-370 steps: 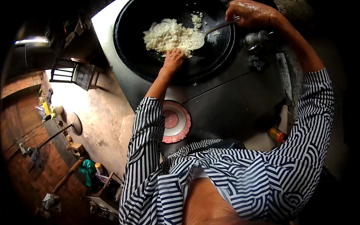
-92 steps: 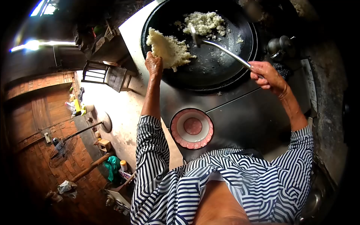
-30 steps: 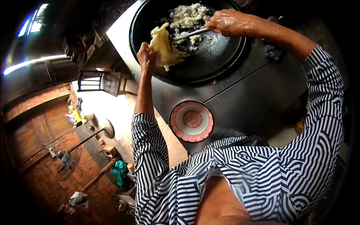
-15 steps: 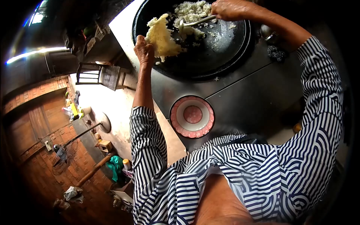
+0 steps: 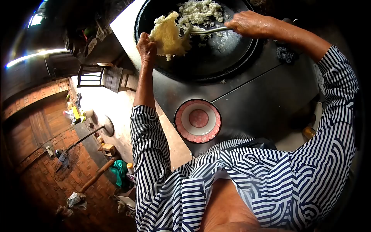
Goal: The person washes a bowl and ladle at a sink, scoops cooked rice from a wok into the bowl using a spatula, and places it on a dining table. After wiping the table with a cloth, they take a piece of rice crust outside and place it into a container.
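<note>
My left hand point(image 5: 147, 47) pinches the edge of a yellowish sheet of rice crust point(image 5: 169, 35), held up over the left side of a large round black pan point(image 5: 216, 70). In my right hand point(image 5: 249, 24) is the handle of a metal spoon point(image 5: 211, 30), fingers wrapped round it. The spoon's head is at the crust's right edge, blurred, so I cannot tell whether it touches. Loose white rice point(image 5: 200, 13) lies heaped at the pan's far side, with scattered grains and a whitish film to its right.
A pink and white bowl point(image 5: 198, 118) stands on the dark metal counter point(image 5: 247, 104) between me and the pan. A dark scrubber point(image 5: 285, 55) lies right of the pan. On the floor to the left are a wooden chair point(image 5: 112, 79) and a standing fan point(image 5: 63, 159).
My right hand has moved toward me and slightly right, bringing the spoon's head from the loose rice to the crust's edge. The crust has shifted slightly in my left hand.
</note>
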Demonstrator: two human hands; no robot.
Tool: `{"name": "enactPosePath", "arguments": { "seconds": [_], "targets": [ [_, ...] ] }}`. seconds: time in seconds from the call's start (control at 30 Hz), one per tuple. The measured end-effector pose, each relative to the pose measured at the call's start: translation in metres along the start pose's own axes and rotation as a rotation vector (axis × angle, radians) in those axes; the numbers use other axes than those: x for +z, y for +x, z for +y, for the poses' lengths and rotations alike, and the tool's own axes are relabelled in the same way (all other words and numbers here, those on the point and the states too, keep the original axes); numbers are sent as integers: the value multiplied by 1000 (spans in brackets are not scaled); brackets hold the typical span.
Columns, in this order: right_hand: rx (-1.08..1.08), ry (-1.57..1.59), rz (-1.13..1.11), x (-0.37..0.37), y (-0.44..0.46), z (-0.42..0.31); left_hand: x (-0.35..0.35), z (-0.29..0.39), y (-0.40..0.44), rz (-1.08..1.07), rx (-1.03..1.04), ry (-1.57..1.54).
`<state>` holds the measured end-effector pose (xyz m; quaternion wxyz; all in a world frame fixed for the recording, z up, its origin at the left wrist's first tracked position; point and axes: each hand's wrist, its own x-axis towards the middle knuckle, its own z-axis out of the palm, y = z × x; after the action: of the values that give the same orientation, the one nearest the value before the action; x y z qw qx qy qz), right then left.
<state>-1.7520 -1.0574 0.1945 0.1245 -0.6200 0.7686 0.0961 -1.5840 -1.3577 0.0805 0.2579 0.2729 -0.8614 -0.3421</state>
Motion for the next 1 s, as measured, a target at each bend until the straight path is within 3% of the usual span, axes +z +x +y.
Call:
{"name": "enactPosePath", "arguments": {
  "seconds": [0.1,0.17,0.23,0.27,0.4,0.47,0.5,0.57,0.6,0.63,0.7,0.73,0.83,0.9,0.97,1.0],
  "targets": [
    [-29,-60,29,2,-22,1,-29,19,8,-84,-28,-187],
    [-19,-95,13,-9,-29,-2,-34,31,15,-93,-70,-50],
    [58,-85,-7,-21,-33,-9,-30,25,14,-68,64,115],
    [82,10,17,-26,-34,-11,-28,20,9,-30,103,107],
    [81,307,154,-34,-27,-3,-25,-17,4,-43,-55,154],
    [-7,419,245,-21,-16,9,-21,-32,9,-75,-125,-129],
    [34,533,185,-17,-9,6,-22,-28,9,-75,-123,-129],
    [-111,674,159,-4,-1,5,-29,-24,9,-58,-182,-97],
    [-3,740,16,2,-5,-2,-32,-24,8,-10,-171,-95],
    [-93,522,-38,-1,-12,-15,-33,-23,5,-10,-178,-94],
    [-175,542,189,46,-12,-11,-35,-22,2,-11,-281,-357],
    [-178,545,183,46,-18,-11,-35,-27,5,-3,-294,-295],
    [-108,466,68,31,-46,-15,-26,-48,14,-11,-312,-203],
    [105,250,-117,31,-64,-16,-27,-56,22,7,-321,-204],
    [76,182,-77,31,-71,-12,-40,-56,30,-54,-339,-193],
    [52,131,-30,30,-72,-13,-45,-47,35,-69,-385,-41]
  ]
}}
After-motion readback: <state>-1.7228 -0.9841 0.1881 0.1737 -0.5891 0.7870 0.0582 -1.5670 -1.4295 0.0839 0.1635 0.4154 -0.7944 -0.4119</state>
